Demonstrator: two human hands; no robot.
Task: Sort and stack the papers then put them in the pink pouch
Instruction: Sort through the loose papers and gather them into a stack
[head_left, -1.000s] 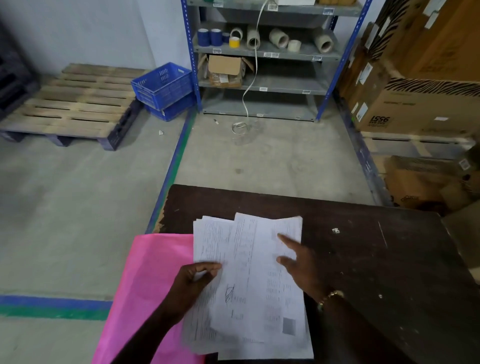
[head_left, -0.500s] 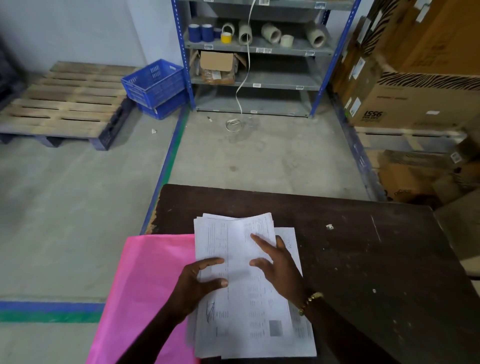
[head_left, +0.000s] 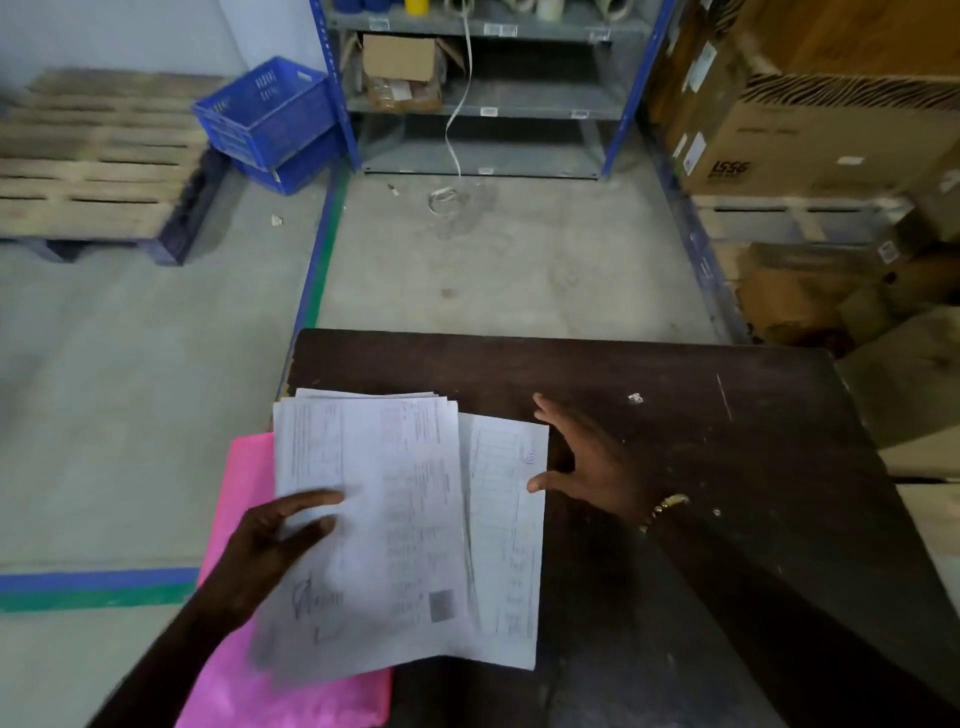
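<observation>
A stack of printed papers (head_left: 374, 519) lies on the near left part of a dark wooden table (head_left: 675, 441), its far edges fanned slightly near the table's far left corner. The stack's left side overhangs a pink pouch (head_left: 244, 675), which lies flat under it and juts out past the table's left edge over the floor (head_left: 130, 389). One sheet (head_left: 506, 519) sticks out to the right from under the top sheets, its right edge and near corner resting on bare tabletop.

The left hand (head_left: 275, 540) rests on the left side of the stack with fingers laid fairly flat, pressing the paper rather than gripping it. The right hand (head_left: 587, 462) is spread open just beside the protruding sheet; its thumb touches that sheet's right edge while the fingers reach out over the table, holding nothing. A bracelet (head_left: 667, 506) sits on that wrist.

The table to the right of the papers is open apart from a small white scrap (head_left: 635, 398) near the far edge. Beyond the table, bare concrete runs to a blue metal shelf (head_left: 488, 104), a blue crate (head_left: 267, 114) and a wooden pallet (head_left: 98, 161). Cardboard boxes (head_left: 810, 135) crowd the right side.
</observation>
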